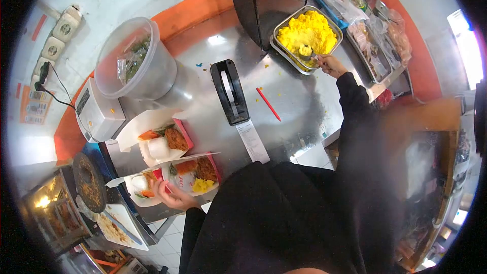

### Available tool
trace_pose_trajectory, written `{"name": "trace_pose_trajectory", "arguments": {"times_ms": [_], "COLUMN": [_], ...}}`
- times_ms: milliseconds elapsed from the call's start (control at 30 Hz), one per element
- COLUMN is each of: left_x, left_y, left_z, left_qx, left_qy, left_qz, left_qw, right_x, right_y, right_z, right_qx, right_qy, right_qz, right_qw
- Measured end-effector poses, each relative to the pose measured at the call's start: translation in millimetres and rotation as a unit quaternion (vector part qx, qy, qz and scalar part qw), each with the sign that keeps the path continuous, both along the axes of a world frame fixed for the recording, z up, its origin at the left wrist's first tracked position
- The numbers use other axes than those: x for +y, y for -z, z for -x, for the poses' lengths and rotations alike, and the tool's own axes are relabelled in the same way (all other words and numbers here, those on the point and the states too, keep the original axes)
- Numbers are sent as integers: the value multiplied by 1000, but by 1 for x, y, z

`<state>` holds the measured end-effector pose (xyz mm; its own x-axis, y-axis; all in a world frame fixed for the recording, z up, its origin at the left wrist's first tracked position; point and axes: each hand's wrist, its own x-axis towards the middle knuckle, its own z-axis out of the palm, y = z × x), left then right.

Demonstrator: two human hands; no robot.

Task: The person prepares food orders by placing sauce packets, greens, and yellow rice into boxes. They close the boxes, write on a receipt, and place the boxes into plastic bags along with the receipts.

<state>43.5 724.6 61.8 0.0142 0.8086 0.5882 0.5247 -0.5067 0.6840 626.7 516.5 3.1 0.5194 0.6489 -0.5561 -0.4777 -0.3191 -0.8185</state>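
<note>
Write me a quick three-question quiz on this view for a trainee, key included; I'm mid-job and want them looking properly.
1. Which of the person's hands is at the metal tray of yellow food?
2. True or false: the red pen lies apart from the black device.
3. What is inside the large clear tub?
A) Eggs
B) Bagged greens
C) Power sockets

Key:
1. The right hand; the left hand is at the food boxes.
2. True.
3. B.
</note>
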Motion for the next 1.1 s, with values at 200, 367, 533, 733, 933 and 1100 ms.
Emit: {"name": "trace_pose_trajectory", "arguments": {"times_ms": [200,367,533,733,933,1100], "left_x": [32,30,36,42,46,52], "left_y": [-35,-37,-33,-27,-30,-18], "left_z": [-34,3,20,21,33,45], "left_qx": [209,225,200,208,210,146], "left_qy": [105,83,78,-23,-82,-63], "left_qz": [-30,188,267,256,137,145], "left_qw": [972,952,939,944,965,977], "right_x": [3,39,71,182,252,261], "right_y": [0,-99,-121,-91,-19,-6], "right_z": [18,108,207,341,432,447], "right_qx": [-24,-160,-84,-50,-588,-602], "right_qy": [77,87,-116,-395,-383,-435], "right_qz": [-144,-47,-33,-48,-180,-63], "right_qw": [986,982,989,916,689,667]}}
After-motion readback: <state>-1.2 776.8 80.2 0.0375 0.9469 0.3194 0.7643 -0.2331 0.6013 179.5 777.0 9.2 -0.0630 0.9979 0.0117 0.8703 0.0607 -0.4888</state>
